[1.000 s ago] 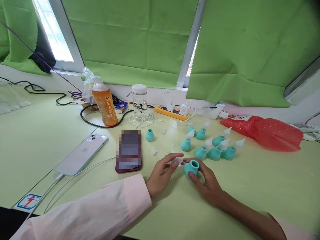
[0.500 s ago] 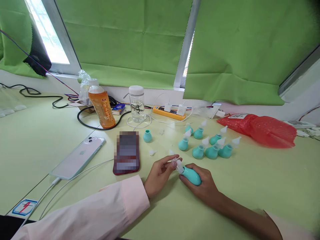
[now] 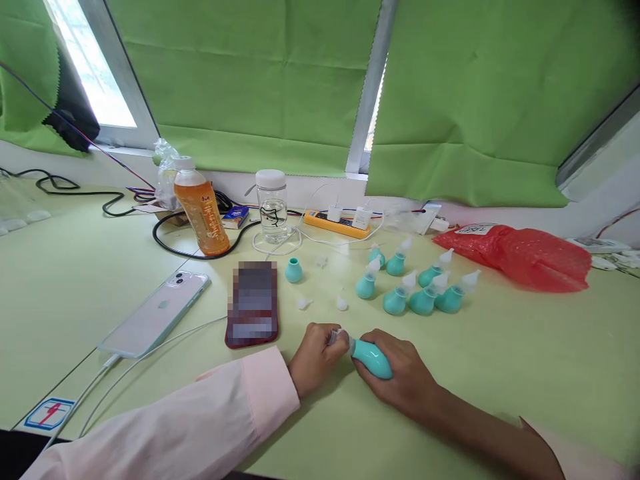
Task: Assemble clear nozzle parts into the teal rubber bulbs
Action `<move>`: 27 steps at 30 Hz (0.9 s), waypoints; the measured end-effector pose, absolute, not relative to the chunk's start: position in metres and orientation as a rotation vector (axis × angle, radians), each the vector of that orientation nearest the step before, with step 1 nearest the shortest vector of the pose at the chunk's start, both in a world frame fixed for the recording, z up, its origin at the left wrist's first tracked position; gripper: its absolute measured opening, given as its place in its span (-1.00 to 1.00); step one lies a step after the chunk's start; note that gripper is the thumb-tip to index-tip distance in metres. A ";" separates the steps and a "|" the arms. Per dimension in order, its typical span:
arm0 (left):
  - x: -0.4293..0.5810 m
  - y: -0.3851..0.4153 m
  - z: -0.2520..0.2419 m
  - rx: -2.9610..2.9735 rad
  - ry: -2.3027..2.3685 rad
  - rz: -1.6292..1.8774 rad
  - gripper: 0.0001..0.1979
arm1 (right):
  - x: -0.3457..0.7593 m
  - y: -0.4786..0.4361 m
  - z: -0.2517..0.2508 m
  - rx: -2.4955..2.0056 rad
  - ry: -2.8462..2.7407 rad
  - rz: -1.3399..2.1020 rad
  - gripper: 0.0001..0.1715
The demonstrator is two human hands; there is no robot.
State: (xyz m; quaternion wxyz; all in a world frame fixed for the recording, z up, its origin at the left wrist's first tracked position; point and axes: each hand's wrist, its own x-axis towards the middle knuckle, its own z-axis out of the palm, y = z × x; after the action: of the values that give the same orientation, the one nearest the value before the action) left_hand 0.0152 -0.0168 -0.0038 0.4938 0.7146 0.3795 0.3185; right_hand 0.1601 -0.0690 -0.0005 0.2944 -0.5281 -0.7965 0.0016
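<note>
Your left grip (image 3: 316, 360) pinches the clear piece (image 3: 353, 347); your right grip (image 3: 404, 368) wraps the bulb (image 3: 374, 360). Press them straight together.

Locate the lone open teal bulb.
In the head view, left of centre, the teal bulb stands just right of the red-cased phone, in front of the clear bottle.
</note>
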 end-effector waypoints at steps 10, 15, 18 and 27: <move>0.017 -0.021 -0.008 1.672 0.913 0.786 -0.69 | 0.151 -0.065 0.010 -1.442 -1.905 0.571 -0.90; 0.015 -0.021 -0.006 1.711 0.915 0.805 -0.68 | 0.148 -0.063 0.013 -1.426 -1.625 1.003 -0.83; 0.014 -0.020 -0.004 1.792 0.893 0.795 -0.67 | 0.148 -0.061 0.013 -1.433 -1.475 1.280 -0.80; 0.003 -0.011 0.012 2.144 0.732 0.658 -0.70 | 0.154 -0.063 0.020 -1.319 -1.337 1.644 -0.75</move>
State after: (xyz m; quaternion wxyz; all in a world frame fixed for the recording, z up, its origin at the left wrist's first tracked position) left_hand 0.0027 -0.0113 0.0124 0.3813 0.8402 0.2867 0.2580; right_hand 0.1543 -0.0630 0.0202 0.3172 -0.5012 -0.5082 0.6245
